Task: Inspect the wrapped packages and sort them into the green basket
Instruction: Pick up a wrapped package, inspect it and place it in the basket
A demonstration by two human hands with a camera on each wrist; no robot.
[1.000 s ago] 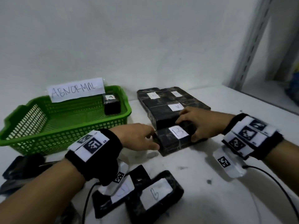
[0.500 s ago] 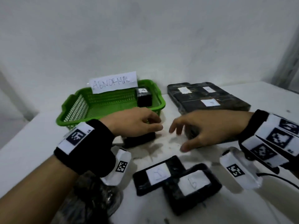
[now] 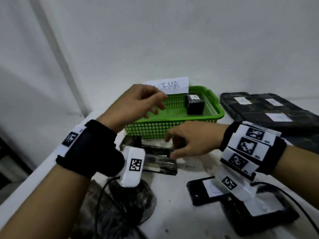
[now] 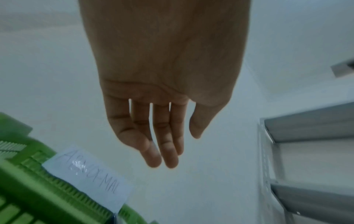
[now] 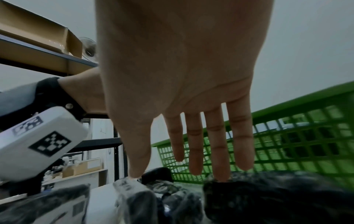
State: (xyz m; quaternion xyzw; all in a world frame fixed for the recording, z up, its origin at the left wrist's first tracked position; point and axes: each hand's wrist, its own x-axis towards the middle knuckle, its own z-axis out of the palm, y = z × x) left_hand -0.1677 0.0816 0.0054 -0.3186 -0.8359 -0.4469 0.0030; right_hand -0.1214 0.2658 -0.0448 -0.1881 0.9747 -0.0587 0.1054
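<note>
Green basket (image 3: 174, 130) at the far left of the desk (image 3: 181, 219) is seen holding one wrapped package (image 3: 195, 104), the left hand (image 3: 138, 104), now raised empty and relaxed, having released a package (image 3: 158, 159) toward which the spread right hand (image 3: 193, 140) is lowered, leaving it unsorted.

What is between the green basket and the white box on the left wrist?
Black wrapped packages lie on the table between the green basket and the white box, seen from the head view.
</note>
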